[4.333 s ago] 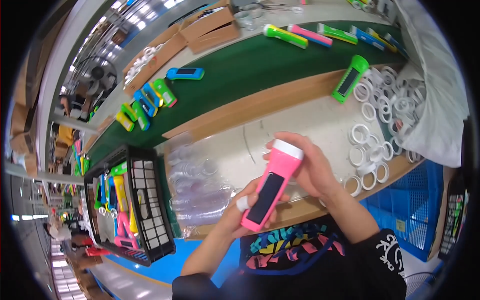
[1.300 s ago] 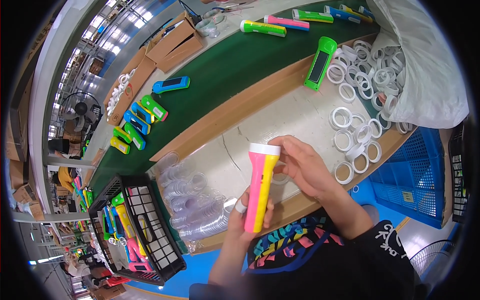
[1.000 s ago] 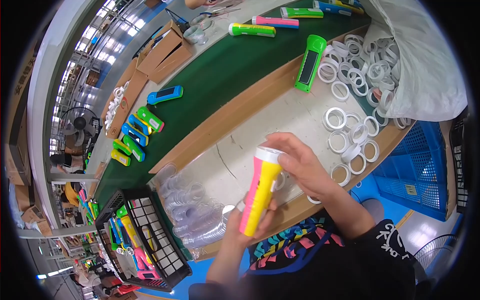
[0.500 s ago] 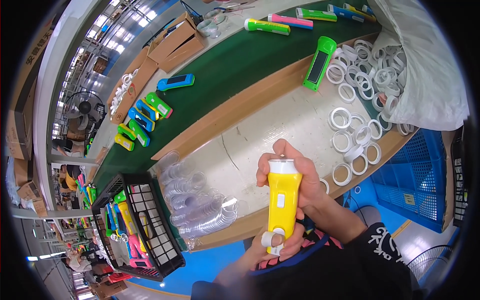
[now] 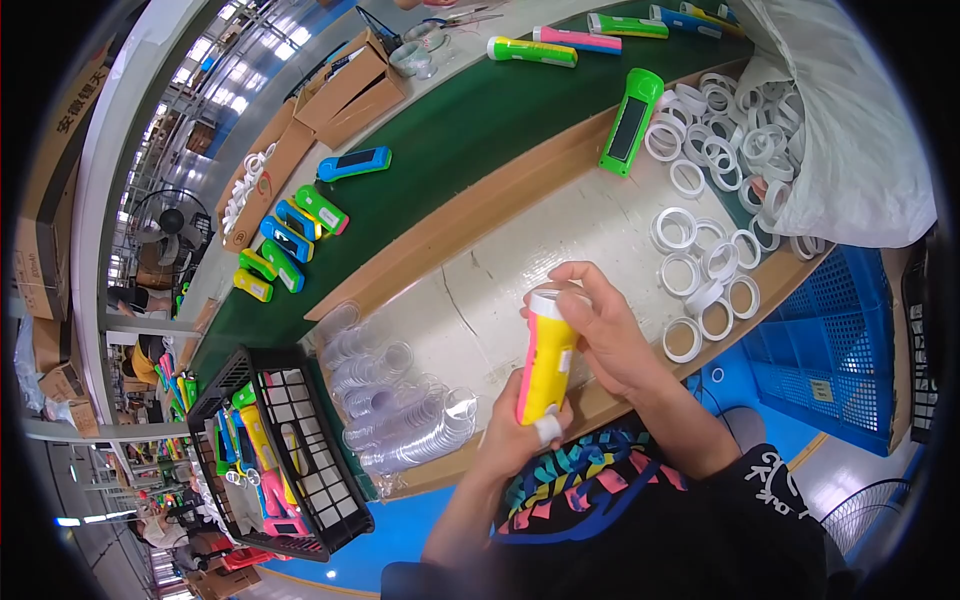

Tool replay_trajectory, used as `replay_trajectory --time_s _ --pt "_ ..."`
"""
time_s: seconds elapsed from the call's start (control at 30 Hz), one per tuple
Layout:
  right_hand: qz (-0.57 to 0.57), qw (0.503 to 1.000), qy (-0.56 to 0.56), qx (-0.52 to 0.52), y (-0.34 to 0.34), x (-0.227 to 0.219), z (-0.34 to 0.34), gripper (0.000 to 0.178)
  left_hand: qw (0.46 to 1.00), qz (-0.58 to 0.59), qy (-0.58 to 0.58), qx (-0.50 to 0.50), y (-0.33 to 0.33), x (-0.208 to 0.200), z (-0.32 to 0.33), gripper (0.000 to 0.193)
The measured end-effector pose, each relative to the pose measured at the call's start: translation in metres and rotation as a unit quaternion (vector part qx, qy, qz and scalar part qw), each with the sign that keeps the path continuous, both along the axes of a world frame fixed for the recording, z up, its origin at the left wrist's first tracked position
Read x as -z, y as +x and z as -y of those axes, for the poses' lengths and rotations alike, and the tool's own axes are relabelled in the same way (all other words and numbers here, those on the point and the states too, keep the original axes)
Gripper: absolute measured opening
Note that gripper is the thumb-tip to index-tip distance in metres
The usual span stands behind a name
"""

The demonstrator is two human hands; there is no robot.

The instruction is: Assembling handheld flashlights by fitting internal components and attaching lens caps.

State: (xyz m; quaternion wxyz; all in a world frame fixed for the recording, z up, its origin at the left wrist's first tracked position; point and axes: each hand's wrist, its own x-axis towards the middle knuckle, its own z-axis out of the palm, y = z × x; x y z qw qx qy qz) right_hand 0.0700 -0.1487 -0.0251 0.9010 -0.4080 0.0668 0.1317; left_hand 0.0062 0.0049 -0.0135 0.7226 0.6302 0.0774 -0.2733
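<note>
A yellow and pink flashlight point(image 5: 549, 372) with a white ring point(image 5: 545, 300) round its head stands tilted over the near edge of the tray. My left hand point(image 5: 508, 432) is closed round its lower end; a white band point(image 5: 547, 430) sits at the thumb. My right hand point(image 5: 612, 340) grips the white head end, with its fingers bent over the rim. Loose white rings point(image 5: 703, 262) lie to the right of that hand. Rows of clear plastic discs point(image 5: 420, 430) are stacked on the tray's left side. A green flashlight point(image 5: 630, 122) leans on the tray's far cardboard wall.
Several coloured flashlights point(image 5: 288, 238) lie on the green conveyor belt point(image 5: 430, 130) beyond the tray point(image 5: 480, 320). At the left stands a black crate point(image 5: 300, 450) of flashlights. A white sack point(image 5: 850, 150) with more rings is at right, above a blue crate point(image 5: 825, 350).
The flashlight has turned about its length, so its pink side now shows, and leans more to the right. My right hand has shifted round the head's right side; my left hand has risen slightly.
</note>
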Motion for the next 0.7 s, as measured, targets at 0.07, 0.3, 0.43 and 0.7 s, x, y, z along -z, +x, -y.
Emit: replay_trajectory --time_s 0.07,0.3,0.43,0.7 --pt "0.000 1.000 0.003 -0.012 0.000 -0.001 0.010 0.040 0.982 -0.079 -0.161 -0.052 0.008 0.002 -0.014 0.056" --pt "0.397 0.660 -0.631 -0.093 -0.006 0.017 0.010 0.046 0.945 0.229 0.203 -0.115 0.121 -0.009 -0.061 0.053" --pt "0.417 0.595 -0.672 -0.141 0.000 0.024 0.009 0.041 0.921 0.292 0.237 -0.101 0.125 -0.021 -0.071 0.050" --pt "0.400 0.703 -0.585 -0.066 -0.004 0.002 0.008 0.046 0.742 0.392 0.502 0.206 0.020 0.010 -0.094 0.039"
